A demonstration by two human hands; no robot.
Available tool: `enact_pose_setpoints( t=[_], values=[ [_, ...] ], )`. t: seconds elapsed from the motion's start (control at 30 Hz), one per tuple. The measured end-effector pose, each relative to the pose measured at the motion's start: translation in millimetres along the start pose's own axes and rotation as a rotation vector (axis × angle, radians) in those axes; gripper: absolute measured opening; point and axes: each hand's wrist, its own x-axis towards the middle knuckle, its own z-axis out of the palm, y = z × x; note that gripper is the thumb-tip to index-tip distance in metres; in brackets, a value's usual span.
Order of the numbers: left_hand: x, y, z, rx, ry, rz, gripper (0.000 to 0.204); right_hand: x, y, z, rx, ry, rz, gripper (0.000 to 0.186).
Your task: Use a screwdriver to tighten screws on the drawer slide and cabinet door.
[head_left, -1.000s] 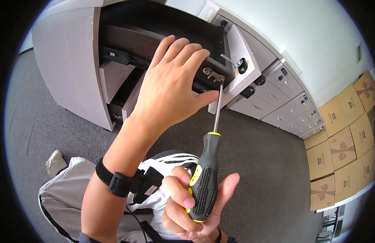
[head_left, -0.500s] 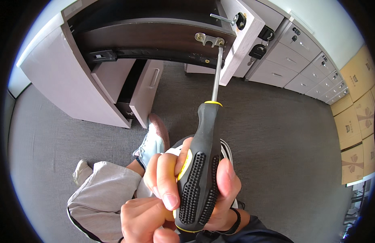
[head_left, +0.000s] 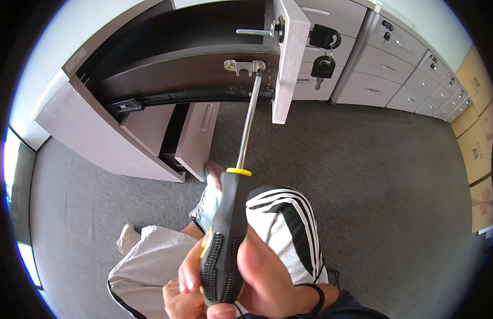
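My right hand, a black band at its wrist, is closed round the thick black-and-yellow handle of a screwdriver. The long metal shank slants up and away, and its tip meets the right-hand screw of a small notched metal bracket. That bracket lies against the brown side of a pulled-out drawer. Low at the handle's butt, my left hand is curled with its thumb against the end; the lower part is cut off by the frame.
A lock with a metal rod sits in the drawer front, and black-headed keys hang outside it. Below is a black slide rail. A lower drawer stands pulled out. Grey cabinets and cardboard boxes are at right.
The view has shifted, so the drawer front and bracket appear farther left. Both hands and the screwdriver handle sit lower and farther left, and the striped trouser leg shows more. The tip stays at the same screw.
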Motion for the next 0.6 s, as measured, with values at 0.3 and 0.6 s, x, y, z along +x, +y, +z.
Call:
enact_pose_setpoints(
  t=[0.3,0.6],
  values=[
    [-9.8,-15.3,-2.7,0.275,-0.076,0.099,0.050,3.1,3.0,-1.4,0.030,-0.133,0.002,0.032],
    [-13.9,-5.8,-8.5,-0.229,-0.280,-0.209,0.058,-2.1,-11.0,-1.8,-0.094,-0.139,-0.026,0.035]
  ],
)
